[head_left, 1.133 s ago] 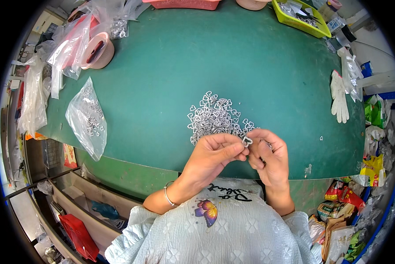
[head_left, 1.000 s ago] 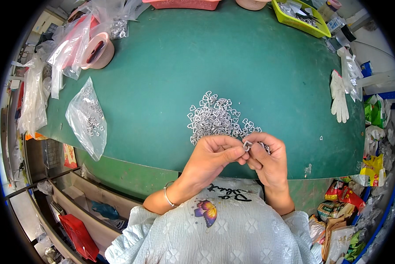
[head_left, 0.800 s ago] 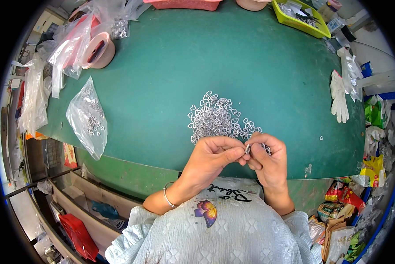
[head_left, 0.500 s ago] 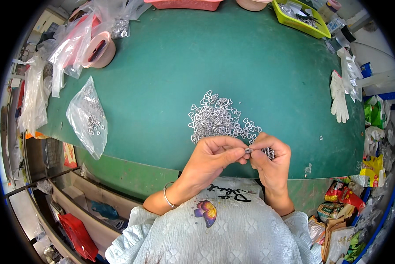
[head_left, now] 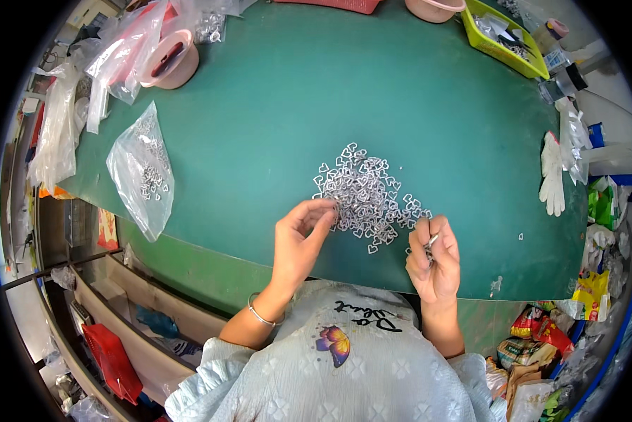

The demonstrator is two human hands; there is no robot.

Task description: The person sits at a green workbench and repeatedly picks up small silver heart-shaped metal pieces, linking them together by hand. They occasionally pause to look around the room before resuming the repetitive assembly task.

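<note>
We're clutching small silver metal bits [head_left: 433, 241] in our right hand [head_left: 435, 266]; our left hand [head_left: 296, 243] meets some silver heart-shaped metal links [head_left: 362, 193], can't tell if gripping. Black cursive lettering [head_left: 378, 320] on our pale-blue fabric top [head_left: 344, 383].

Green table [head_left: 260, 119]: heap of grey heart-shaped links [head_left: 362, 193] near front edge; clear bag [head_left: 154, 218], white glove [head_left: 552, 179].

At the far left, a pink bowl [head_left: 184, 73] is holding a dark red object [head_left: 167, 60], and clear bags [head_left: 54, 130] are lying along the table [head_left: 274, 105]. A red tray [head_left: 337, 5] and a smaller bowl [head_left: 435, 10] are sitting at the far edge. At the far right, a yellow basket [head_left: 500, 57] is standing near a black-lidded jar [head_left: 559, 87]. A white glove [head_left: 552, 179] is lying at the right. Below the table, a red basket [head_left: 110, 360] is resting near left.
</note>
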